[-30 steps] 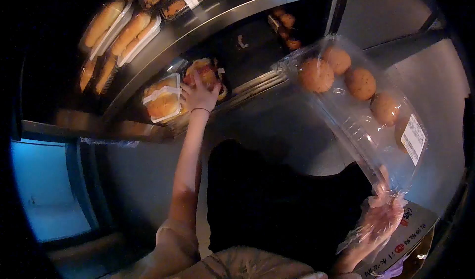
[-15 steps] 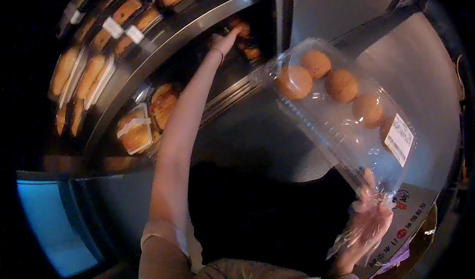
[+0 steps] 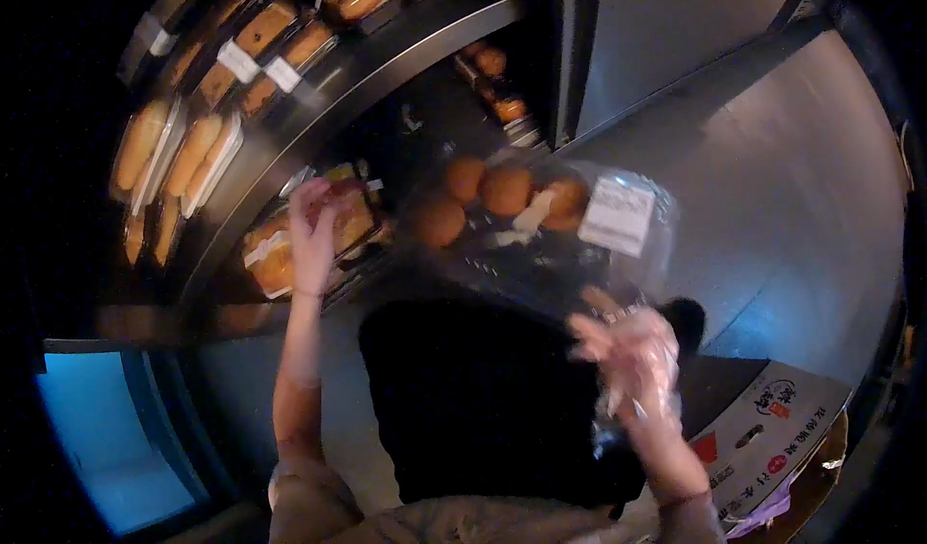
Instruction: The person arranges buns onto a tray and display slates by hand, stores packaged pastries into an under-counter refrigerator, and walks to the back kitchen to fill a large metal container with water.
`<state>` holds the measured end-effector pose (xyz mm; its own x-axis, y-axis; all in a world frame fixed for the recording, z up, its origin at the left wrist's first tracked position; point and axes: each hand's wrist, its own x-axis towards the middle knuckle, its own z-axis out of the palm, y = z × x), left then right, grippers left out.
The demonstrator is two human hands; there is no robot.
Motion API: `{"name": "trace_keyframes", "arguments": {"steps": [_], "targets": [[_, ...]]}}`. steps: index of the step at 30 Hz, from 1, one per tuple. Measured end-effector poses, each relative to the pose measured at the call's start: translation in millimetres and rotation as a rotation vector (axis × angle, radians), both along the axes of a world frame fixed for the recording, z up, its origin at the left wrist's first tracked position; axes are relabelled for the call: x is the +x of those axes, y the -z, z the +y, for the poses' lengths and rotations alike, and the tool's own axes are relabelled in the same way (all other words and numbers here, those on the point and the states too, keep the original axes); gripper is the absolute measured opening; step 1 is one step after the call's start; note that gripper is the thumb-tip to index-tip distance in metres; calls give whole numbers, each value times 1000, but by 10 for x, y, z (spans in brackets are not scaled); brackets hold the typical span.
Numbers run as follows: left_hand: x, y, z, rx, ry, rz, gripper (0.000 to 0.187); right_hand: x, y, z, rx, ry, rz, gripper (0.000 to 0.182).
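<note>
My bare left hand (image 3: 315, 225) reaches over the lower shelf, its blurred fingers apart on top of a packaged bread (image 3: 350, 218). Beside it lies another wrapped bread (image 3: 272, 262) with a white band. A clear plastic box (image 3: 645, 276) with several round brown buns (image 3: 506, 191) and a white label (image 3: 618, 216) is tilted over the shelf's front edge. At the box's near right corner is my right hand (image 3: 630, 346), in a thin clear glove. It appears to hold that corner, though blur hides the exact contact.
Long packaged breads (image 3: 198, 158) and labelled loaves (image 3: 263, 27) fill the curved upper shelf at the left. More round buns (image 3: 491, 61) sit at the back of the lower shelf. A printed cardboard box (image 3: 772, 438) stands at the lower right.
My left hand has come back from the rear buns to the packaged bread nearer me. The clear box and my right hand have moved left, and the box has turned toward the shelf.
</note>
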<state>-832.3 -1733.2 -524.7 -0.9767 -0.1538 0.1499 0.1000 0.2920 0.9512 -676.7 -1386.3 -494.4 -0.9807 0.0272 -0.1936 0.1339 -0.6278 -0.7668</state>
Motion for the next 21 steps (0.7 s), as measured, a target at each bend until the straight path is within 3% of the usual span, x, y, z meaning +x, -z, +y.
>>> {"name": "trace_keyframes", "arguments": {"steps": [2,3,4,5,6,8,9,11,12,14,15,16,17,20,21], "targets": [[246,-70,-112,-360,-27,218,27,-250,14,-243,-129,-2,-79,22],[394,-72,-130,-355,-36,214,27,-348,122,-360,-277,-23,-53,14],[536,-74,-125,-174,-43,15,28,-459,123,-500,-301,-58,-57,12],[638,-79,-130,5,-47,-179,30,-573,192,-629,-349,-70,-37,13],[705,-46,-156,9,-51,-177,30,-695,246,-755,-360,-109,43,16],[757,133,-206,985,99,-881,43,-1011,456,-1015,-423,-177,-115,14],[763,239,-196,989,100,-880,43,-1128,577,-1143,-484,-214,-141,13],[699,442,-153,1087,-119,-899,62,-1314,698,-1370,-302,-361,-313,14],[641,512,-179,1085,-111,-899,62,-1426,916,-1507,-258,-421,-319,13],[510,600,-246,1410,-138,-756,73,-1673,1334,-1747,-211,-474,-325,12],[463,601,-249,1414,-98,-723,75,-1785,1336,-1816,-3,-546,-347,11],[417,623,-252,1411,-87,-726,75,-1868,1349,-1862,207,-611,-365,11],[388,658,-247,1364,-50,-699,73,-1901,1393,-1878,43,-604,-318,12],[306,718,-274,1401,-18,-720,69,-2005,1408,-1947,-5,-782,-440,13],[283,720,-299,1487,-27,-764,67,-2004,1401,-1965,189,-866,-355,15]]}}
